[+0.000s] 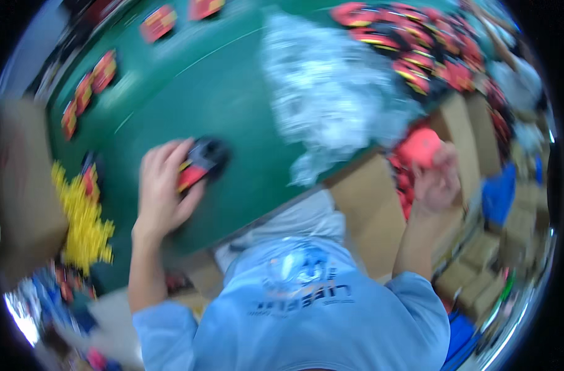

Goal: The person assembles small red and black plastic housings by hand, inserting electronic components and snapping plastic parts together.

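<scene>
On the green table [232, 93], my left hand [164, 179] is closed around a rounded black piece with red and yellow markings [211, 157]. Its exact kind is blurred. Over at the right, my right hand [438, 179] grips a coral-red rounded piece [420, 147] above an open cardboard box [368, 210]. More red pieces [404, 185] lie inside that box. A heap of clear plastic bags [331, 86] spreads across the table between my hands, farther back.
A large pile of red, black and yellow pieces [412, 43] fills the far right. Yellow strips [84, 222] are heaped at the left beside a brown carton [25, 191]. Several red pieces [84, 93] line the far left edge. Another person's arm [498, 43] shows at upper right.
</scene>
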A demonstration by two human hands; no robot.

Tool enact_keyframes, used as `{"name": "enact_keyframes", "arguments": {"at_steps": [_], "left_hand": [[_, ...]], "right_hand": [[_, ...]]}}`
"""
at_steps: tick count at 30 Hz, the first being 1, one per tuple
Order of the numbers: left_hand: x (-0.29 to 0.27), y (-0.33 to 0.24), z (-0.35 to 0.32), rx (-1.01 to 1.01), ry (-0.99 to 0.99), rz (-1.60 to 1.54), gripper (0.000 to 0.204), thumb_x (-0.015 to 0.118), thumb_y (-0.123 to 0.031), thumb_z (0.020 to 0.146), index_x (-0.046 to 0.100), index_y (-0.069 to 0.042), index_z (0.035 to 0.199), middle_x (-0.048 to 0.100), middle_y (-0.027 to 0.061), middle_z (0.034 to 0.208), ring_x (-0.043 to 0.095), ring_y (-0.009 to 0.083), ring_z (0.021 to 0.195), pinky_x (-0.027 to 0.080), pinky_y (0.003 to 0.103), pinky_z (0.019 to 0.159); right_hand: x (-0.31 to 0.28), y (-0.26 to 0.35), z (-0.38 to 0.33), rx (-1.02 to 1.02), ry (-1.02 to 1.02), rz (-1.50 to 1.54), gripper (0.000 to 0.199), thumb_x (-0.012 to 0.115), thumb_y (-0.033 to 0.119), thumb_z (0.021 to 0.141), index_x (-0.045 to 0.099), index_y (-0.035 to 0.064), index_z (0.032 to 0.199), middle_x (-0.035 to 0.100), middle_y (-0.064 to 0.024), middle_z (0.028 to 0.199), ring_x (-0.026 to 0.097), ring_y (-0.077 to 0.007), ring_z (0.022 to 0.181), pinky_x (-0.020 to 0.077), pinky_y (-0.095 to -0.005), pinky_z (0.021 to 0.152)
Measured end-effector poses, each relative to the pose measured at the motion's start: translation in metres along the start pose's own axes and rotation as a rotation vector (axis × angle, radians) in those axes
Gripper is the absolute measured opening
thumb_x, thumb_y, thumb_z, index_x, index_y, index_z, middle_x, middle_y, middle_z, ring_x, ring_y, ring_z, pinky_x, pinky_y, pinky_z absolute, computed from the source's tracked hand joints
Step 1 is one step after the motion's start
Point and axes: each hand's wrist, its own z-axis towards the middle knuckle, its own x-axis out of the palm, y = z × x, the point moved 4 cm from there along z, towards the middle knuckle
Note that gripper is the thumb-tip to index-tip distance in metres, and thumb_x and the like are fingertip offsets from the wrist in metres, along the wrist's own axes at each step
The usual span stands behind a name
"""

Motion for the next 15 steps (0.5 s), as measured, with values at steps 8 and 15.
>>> {"name": "enact_keyframes", "arguments": {"at_steps": [8,15], "left_hand": [[0.016,0.007,-0.016,-0.036,-0.027,-0.066,0.07,0.083,-0.017,0.074,0.057,-0.008,0.139,0.058,0.0126,0.134,0.052,0.0365,0.122,0.041,0.048,0.105],[0.021,0.017,-0.024,-0.061,-0.126,-0.175,0.073,0.084,-0.017,0.074,0.057,-0.01,0.141,0.058,0.0102,0.135,0.052,0.0358,0.12,0.043,0.048,0.105]], "right_hand": [[0.223,-0.131,0.04,0.483,1.052,-0.233,0.03,0.065,0.019,0.1,0.057,-0.0008,0.121,0.059,-0.0089,0.106,0.058,-0.0142,0.097,0.0482,-0.0295,0.087],[0.232,-0.149,0.041,0.183,1.116,-0.673,0.027,0.065,0.019,0.101,0.064,-0.0021,0.117,0.067,-0.0076,0.099,0.063,-0.0146,0.091,0.052,-0.0298,0.083]]}}
